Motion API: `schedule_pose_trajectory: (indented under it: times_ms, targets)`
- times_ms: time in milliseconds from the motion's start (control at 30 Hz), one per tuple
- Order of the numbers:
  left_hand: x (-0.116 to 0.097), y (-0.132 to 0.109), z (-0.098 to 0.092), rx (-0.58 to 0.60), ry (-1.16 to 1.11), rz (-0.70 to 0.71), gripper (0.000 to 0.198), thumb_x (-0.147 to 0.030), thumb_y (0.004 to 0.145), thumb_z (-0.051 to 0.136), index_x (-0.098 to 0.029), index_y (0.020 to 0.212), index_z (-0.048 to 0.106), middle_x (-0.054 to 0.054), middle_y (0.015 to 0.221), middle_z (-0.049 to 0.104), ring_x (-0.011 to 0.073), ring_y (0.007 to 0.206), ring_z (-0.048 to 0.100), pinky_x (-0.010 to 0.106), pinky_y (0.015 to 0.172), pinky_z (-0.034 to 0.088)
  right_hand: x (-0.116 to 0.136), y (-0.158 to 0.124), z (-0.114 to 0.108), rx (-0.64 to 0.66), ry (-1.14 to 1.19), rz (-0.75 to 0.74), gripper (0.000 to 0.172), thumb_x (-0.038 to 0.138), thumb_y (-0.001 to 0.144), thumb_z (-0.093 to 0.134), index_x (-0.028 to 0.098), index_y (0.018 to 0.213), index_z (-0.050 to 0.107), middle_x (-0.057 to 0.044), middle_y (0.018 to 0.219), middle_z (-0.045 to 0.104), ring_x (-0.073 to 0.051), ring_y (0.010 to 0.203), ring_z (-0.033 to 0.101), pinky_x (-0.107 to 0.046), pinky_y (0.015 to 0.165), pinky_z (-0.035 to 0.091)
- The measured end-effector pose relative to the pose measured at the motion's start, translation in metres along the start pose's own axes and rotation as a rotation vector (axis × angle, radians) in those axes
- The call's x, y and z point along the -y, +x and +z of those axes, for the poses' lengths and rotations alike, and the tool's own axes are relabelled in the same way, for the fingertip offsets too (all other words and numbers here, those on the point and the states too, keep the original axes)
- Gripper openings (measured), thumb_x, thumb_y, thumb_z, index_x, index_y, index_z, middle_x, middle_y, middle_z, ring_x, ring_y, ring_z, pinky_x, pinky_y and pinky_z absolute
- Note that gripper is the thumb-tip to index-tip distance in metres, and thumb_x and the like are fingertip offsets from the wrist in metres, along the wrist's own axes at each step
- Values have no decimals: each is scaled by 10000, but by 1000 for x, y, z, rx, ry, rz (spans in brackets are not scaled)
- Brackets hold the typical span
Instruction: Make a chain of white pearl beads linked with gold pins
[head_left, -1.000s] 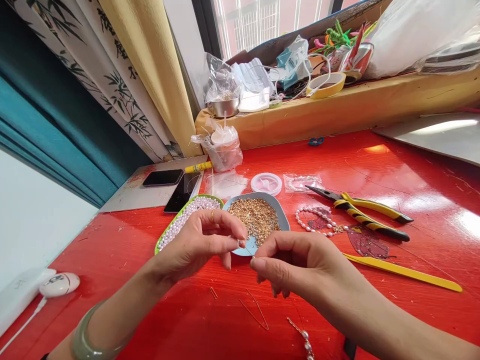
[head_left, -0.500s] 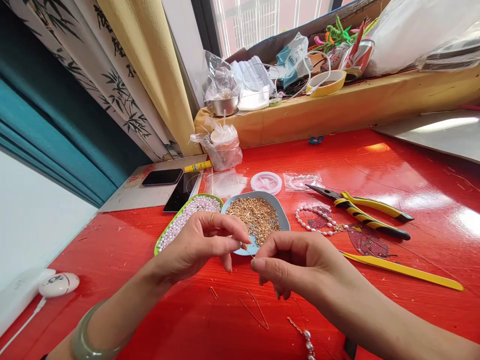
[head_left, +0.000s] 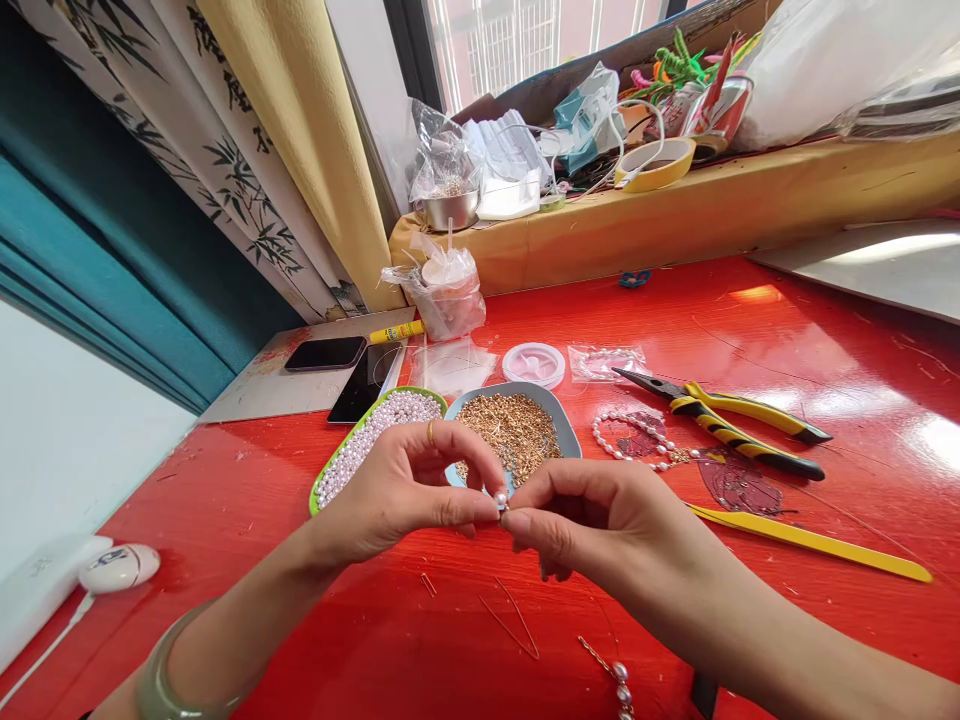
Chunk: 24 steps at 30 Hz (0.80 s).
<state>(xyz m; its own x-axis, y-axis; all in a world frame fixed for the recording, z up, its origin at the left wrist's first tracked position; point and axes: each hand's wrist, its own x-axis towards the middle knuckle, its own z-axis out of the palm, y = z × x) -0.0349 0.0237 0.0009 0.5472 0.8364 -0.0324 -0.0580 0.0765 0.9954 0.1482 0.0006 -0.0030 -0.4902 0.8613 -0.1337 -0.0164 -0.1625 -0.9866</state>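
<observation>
A white pearl bead (head_left: 501,497) shows between the thumb and index finger of my left hand (head_left: 409,485), which is pinched closed on it. My right hand (head_left: 581,515) is pinched at the other side of the bead, fingertips almost touching the left ones, with a thin thread that is mostly hidden by the fingers. Below the right hand, a fine line runs down toward a short strand of pearls with a gold chain (head_left: 621,685). Just behind the hands are a blue-grey dish of gold beads (head_left: 568,425) and a green-rimmed tray of white pearl beads (head_left: 318,485).
Yellow-and-black pliers (head_left: 750,425), yellow tweezers (head_left: 817,545) and a pearl bracelet (head_left: 600,435) lie to the right. Thin wire pieces (head_left: 517,630) lie in front. A round plastic lid (head_left: 533,366), a bagged cup (head_left: 450,300) and phones (head_left: 325,353) stand farther back.
My hands have come together, closing the small gap where thread showed. A pearl bead now shows clearly at the left fingertips. The things on the table stay in place.
</observation>
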Motion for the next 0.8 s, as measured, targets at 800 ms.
schedule_pose_trajectory:
  times_ms: [800]
  targets:
    - [0,1,3,-246,511,152,86,-190,767,642,-249,798,697,-23,725,651,121,703,571,246,635,446,-1,7,-7,-100,-258,-184,118,156,800,532,171,726,623,29,615,598,-88,557,519,-191,486,388]
